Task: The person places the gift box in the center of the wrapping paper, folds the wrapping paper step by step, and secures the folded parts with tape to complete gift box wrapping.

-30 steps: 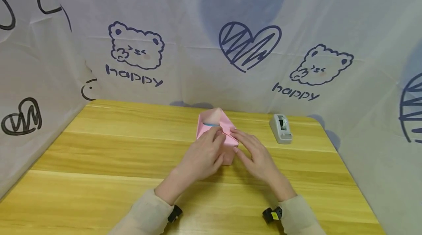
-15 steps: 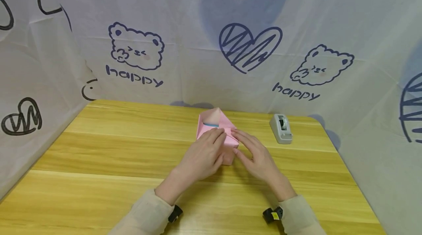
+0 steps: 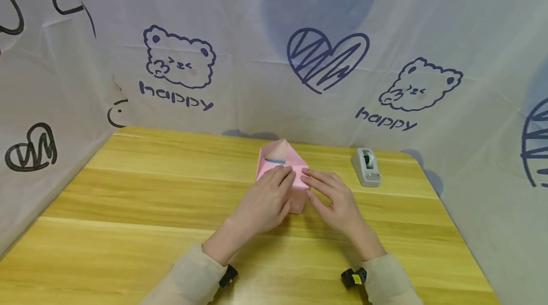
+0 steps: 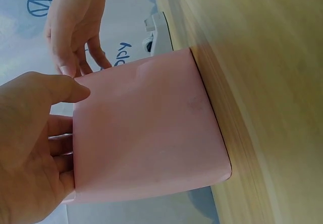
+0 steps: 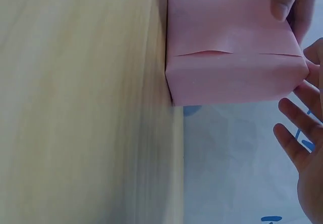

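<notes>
A box wrapped in pink paper stands on the table, its paper peaked up and gaping at the far end. A blue strip shows inside that gap. My left hand lies over the top, fingers extended and pressing the paper down. Its thumb rests on the near face, as the left wrist view shows on the box's pink side. At the right edge, my right hand touches the paper with loosely spread fingertips. In the right wrist view, a folded paper edge lifts slightly.
A grey tape dispenser stands at the back right of the wooden table. Behind the table hangs a pale printed cloth. Black wrist cameras sit at the left cuff and right cuff.
The left fingers, bunched on the paper a second ago, now lie flatter on top. My right fingers have eased slightly to the right. The wrapped box has stayed in place.
</notes>
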### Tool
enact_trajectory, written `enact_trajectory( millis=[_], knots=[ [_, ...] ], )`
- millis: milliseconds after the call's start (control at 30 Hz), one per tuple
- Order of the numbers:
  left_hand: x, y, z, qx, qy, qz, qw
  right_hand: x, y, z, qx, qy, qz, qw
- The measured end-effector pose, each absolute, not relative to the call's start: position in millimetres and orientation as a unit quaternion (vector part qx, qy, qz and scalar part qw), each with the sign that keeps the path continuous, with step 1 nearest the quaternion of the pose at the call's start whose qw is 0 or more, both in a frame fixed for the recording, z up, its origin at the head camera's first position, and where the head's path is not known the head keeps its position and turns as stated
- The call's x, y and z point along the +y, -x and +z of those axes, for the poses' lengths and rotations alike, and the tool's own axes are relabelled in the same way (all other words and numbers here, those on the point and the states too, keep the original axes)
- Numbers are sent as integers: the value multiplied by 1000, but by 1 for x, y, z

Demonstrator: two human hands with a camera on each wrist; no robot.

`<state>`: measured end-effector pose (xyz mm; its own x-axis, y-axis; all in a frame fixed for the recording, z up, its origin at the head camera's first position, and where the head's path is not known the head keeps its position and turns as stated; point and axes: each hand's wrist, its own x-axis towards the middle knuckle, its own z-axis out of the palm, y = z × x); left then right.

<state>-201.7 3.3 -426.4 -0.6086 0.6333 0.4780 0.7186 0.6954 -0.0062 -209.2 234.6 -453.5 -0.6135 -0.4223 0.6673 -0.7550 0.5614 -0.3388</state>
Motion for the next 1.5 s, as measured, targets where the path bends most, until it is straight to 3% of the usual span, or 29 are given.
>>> enact_trajectory(
  millis=[267, 533, 700, 833, 967, 1233, 1367, 1500],
  knots=[
    [2, 202, -427, -899, 364, -70, 235, 232, 213, -459, -795, -365, 368, 314],
    [0, 203, -425, -900, 361, -68, 237, 226, 217, -460, -781, -367, 389, 323],
    [1, 201, -424, -906, 358, -50, 222, 227, 217, -457, -773, -338, 445, 301],
    [3, 198, -425, -905, 362, -39, 220, 233, 222, -451, -798, -254, 482, 256],
    [4, 198, -427, -902, 364, -35, 231, 236, 235, -443, -830, -181, 499, 169],
    [3, 199, -429, -901, 365, -42, 231, 230, 266, -433, -854, -137, 502, 18],
    [3, 199, -429, -901, 366, -39, 231, 227, 274, -433, -851, -129, 509, -9],
    [3, 199, -429, -901, 366, -35, 231, 225, 277, -434, -850, -132, 509, 6]
  ],
)
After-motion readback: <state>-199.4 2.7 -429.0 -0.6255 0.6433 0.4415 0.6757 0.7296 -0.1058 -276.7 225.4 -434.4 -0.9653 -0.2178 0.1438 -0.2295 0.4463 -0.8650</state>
